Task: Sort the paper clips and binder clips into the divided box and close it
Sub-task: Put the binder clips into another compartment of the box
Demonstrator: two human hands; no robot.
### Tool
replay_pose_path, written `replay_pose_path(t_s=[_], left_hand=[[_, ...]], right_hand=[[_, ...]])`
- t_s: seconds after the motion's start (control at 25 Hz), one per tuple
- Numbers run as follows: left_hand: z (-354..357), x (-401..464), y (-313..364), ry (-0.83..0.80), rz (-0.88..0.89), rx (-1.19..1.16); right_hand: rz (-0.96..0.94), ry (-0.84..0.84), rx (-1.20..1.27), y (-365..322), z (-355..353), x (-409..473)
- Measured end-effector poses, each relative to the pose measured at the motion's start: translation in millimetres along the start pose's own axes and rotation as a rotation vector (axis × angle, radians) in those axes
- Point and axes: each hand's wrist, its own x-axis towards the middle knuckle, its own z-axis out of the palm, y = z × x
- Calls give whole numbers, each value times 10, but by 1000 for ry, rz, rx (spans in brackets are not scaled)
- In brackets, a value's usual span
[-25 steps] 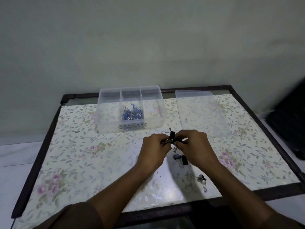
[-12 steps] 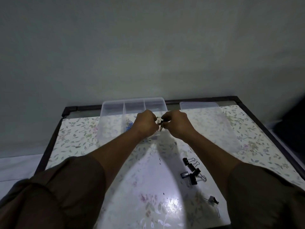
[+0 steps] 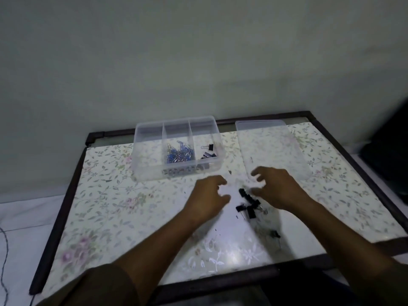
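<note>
The clear divided box stands at the back of the table. Its middle compartment holds blue paper clips; its right compartment holds a few black binder clips; the left one looks empty. Several black binder clips lie loose on the table, with one more nearer the front edge. My left hand hovers just left of that pile, fingers apart, holding nothing. My right hand hovers just right of it, also open and empty. Both hands are blurred.
The box's clear lid lies flat to the right of the box. A floral cloth covers the dark-framed table. A dark object sits off the table's right side. A thin cable runs on the floor at left.
Both hands carried binder clips to the box's right compartment, let them go there, and have drawn back to the loose pile with fingers apart.
</note>
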Motion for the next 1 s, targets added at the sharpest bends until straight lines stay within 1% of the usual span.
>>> replay_pose_path(t_s=[0.12, 0.2, 0.24, 0.32, 0.4, 0.52, 0.64, 0.84, 0.92, 1.0], left_hand=[[395, -151, -64, -144, -23, 166], [612, -216, -27, -181, -20, 247], [673, -227, -7, -170, -17, 277], [803, -189, 55, -126, -25, 293], [872, -107, 84, -93, -47, 258], [918, -48, 85, -100, -25, 172], [918, -26, 41, -97, -7, 144], [982, -29, 76, -12, 13, 155], [1005, -45, 76, 39, 27, 135], [1007, -74, 51, 88, 33, 59]], right_hand=[[158, -237, -181, 291, 68, -375], [176, -320, -243, 387, 184, -559], [158, -334, -275, 386, 261, -591], [106, -299, -319, 379, 383, -573], [53, -186, -302, 353, 446, -474], [44, -69, -133, 394, 458, -347], [71, -65, -49, 442, 477, -303], [70, -58, 11, 426, 555, -248], [78, -56, 83, 436, 550, -248], [113, -60, 202, 481, 529, -263]])
